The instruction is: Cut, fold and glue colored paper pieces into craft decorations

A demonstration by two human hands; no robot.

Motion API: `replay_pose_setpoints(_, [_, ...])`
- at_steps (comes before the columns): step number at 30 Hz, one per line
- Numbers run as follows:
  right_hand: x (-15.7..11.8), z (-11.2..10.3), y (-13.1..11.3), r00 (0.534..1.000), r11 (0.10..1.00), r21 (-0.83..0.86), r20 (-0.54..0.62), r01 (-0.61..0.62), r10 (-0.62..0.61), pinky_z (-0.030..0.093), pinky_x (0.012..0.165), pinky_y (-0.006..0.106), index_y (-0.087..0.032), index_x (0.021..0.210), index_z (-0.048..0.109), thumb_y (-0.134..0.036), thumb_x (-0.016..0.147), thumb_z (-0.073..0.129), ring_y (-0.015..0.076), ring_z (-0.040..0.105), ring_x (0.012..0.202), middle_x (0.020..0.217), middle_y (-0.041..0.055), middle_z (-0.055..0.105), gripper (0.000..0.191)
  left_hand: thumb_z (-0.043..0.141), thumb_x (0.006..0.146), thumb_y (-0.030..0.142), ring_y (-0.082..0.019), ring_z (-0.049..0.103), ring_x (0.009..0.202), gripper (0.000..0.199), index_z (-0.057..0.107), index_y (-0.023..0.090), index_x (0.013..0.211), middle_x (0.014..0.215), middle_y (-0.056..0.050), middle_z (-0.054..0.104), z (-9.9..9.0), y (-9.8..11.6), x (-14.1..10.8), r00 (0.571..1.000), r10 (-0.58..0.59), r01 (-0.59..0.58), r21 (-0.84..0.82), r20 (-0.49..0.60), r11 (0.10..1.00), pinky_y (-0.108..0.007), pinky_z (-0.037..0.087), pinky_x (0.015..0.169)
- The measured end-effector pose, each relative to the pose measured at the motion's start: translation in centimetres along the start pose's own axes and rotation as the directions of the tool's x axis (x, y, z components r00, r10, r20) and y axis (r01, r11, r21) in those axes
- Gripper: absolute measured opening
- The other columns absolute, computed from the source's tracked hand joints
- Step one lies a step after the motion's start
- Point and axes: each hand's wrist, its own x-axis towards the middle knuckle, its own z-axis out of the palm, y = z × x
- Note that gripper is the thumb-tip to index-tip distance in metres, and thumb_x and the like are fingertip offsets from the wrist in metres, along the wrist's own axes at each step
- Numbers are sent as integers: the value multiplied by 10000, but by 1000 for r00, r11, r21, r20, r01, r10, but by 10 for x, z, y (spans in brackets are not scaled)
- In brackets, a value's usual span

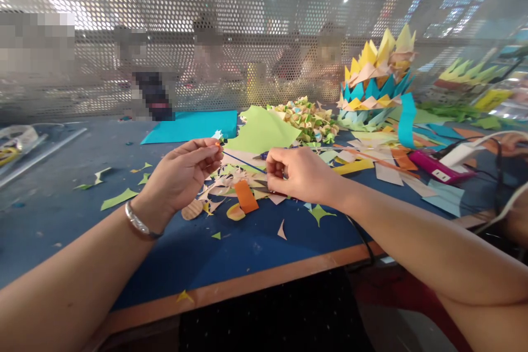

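A small orange piece (217,144) is pinched between the thumb and fingertips of my left hand (183,173). From there a thin dark blue strip (244,162) runs slantwise to my right hand (299,175), whose curled fingers grip its other end. Both hands hover above paper scraps. Beneath them lie an orange paper rectangle (246,196), a round wooden-looking disc (192,210) and a yellowish oval piece (236,212). A large light green sheet (264,131) lies just behind the hands. Something dark and pointed shows beside my right fingers, partly hidden.
A turquoise sheet (192,126) lies at the back left, near a heap of small folded papers (307,121). A tiered paper model (375,82) stands back right. A magenta power strip (441,168) with cables and another person's hand (515,144) are at right.
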Motion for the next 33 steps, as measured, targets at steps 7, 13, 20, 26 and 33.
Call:
replay_pose_setpoints(7, [-2, 0, 2, 997, 992, 118, -58, 52, -45, 354, 540, 251, -181, 751, 540, -218, 747, 588, 88, 466, 536, 615, -23, 558, 61, 714, 745, 95, -98, 604, 765, 76, 689, 156, 709, 802, -8, 643, -1, 1, 1, 999, -7, 7, 19, -34, 1000, -216, 469, 716])
replay_pose_setpoints(13, [-1, 1, 3, 997, 995, 86, -51, 57, -52, 357, 544, 249, -181, 753, 543, -211, 743, 578, 90, 480, 543, 619, -23, 565, 47, 707, 753, 82, -98, 606, 770, 97, 692, 159, 697, 792, -5, 638, -1, -1, 1, 1000, -20, 20, -1, -9, 1000, -216, 482, 743])
replay_pose_setpoints(20, [-1, 1, 3, 998, 996, 65, -39, 61, -59, 350, 544, 248, -182, 755, 544, -208, 746, 575, 91, 484, 549, 623, -25, 565, 42, 719, 749, 75, -102, 614, 780, 117, 699, 168, 680, 796, -4, 645, -2, -2, 2, 1000, -29, 29, -8, -5, 1000, -209, 498, 738])
replay_pose_setpoints(26, [-1, 1, 3, 997, 996, 53, -33, 69, -68, 351, 551, 251, -181, 756, 542, -201, 747, 579, 95, 490, 560, 634, -18, 572, 43, 707, 769, 68, -98, 616, 793, 122, 703, 159, 688, 810, -2, 646, -2, -2, 2, 999, -36, 36, -25, -7, 999, -197, 503, 755])
replay_pose_setpoints(33, [-1, 2, 2, 997, 996, 56, -32, 68, -66, 339, 543, 241, -181, 754, 542, -197, 746, 578, 88, 472, 547, 622, -28, 555, 40, 708, 766, 64, -103, 621, 790, 119, 704, 149, 683, 805, -9, 642, -4, -3, 4, 999, -30, 30, -23, -13, 999, -194, 513, 743])
